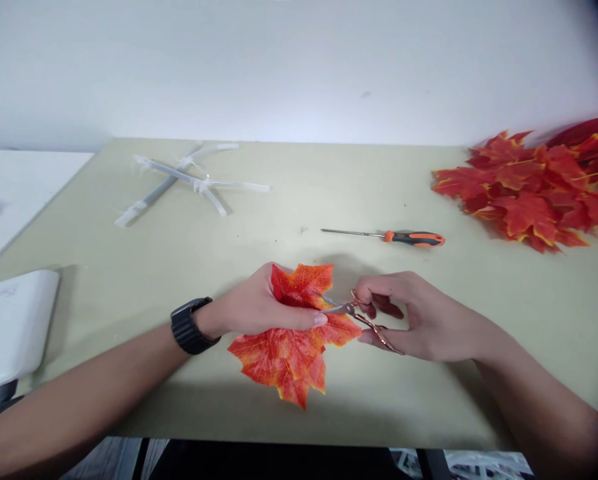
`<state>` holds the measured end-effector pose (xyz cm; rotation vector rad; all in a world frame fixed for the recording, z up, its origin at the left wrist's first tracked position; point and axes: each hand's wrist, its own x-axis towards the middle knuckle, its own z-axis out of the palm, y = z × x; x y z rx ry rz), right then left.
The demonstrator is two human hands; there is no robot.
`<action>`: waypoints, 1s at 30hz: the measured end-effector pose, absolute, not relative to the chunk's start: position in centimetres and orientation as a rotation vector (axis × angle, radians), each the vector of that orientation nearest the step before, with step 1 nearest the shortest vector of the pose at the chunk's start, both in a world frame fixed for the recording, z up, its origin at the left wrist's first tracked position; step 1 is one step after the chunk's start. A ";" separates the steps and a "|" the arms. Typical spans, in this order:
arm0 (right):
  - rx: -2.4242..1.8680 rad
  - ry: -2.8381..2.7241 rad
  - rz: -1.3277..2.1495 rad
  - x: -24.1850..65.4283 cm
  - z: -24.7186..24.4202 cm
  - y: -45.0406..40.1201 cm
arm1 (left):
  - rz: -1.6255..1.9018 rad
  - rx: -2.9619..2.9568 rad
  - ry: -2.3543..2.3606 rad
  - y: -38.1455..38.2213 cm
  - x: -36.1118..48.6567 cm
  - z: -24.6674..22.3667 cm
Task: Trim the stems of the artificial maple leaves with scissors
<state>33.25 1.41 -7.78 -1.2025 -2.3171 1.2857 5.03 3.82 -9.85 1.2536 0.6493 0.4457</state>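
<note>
The left hand [259,303], a black watch [191,325] on its wrist, is closed around a red-orange artificial maple leaf [283,350], which hangs over the middle of the desk [299,180] toward its near edge. The right hand [421,317] grips rose-gold scissors [373,325] through their loops, with the blades at the leaf's edge. Just beyond the hands, an orange-and-black screwdriver [413,238] lies on the desk. A heap of similar red leaves [529,190] fills the far right corner, crossed white plastic strips [193,180] sit near the far edge, and a white rounded device [13,327] rests by the left edge.
</note>
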 end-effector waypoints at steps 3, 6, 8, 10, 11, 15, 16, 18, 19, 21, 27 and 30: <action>-1.206 -2.312 1.296 33.5 -7.5 1.6 | 0.446 1.254 0.678 3.9 4.9 -10.2; -1.205 -2.322 1.344 33.8 -7.3 1.8 | 0.469 1.249 0.696 4.0 4.9 -10.2; -1.216 -2.340 1.359 34.0 -7.2 1.9 | 0.490 1.241 0.691 4.0 4.9 -10.2; -1.232 -2.364 1.356 34.2 -7.1 2.0 | 0.491 1.232 0.692 4.1 4.9 -10.1; -1.238 -2.374 1.351 34.3 -7.1 2.0 | 0.480 1.227 0.702 4.1 4.9 -10.1; -1.260 -2.380 1.349 34.7 -6.8 2.1 | 0.443 1.217 0.751 4.1 4.7 -10.3; -1.270 -2.378 1.355 34.7 -6.8 2.2 | 0.450 1.217 0.754 4.1 4.7 -10.3; -1.293 -2.378 1.365 34.9 -6.7 2.2 | 0.472 1.214 0.752 4.1 4.7 -10.4; -1.303 -2.379 1.366 34.9 -6.7 2.2 | 0.479 1.210 0.750 4.1 4.7 -10.4; -1.310 -2.387 1.365 35.0 -6.7 2.2 | 0.477 1.207 0.750 4.1 4.9 -10.3; -1.326 -2.422 1.352 34.5 -6.5 2.0 | 0.405 1.241 0.817 3.7 5.1 -10.0; -1.345 -2.421 1.350 34.4 -6.5 1.9 | 0.333 1.246 0.855 3.6 5.2 -10.1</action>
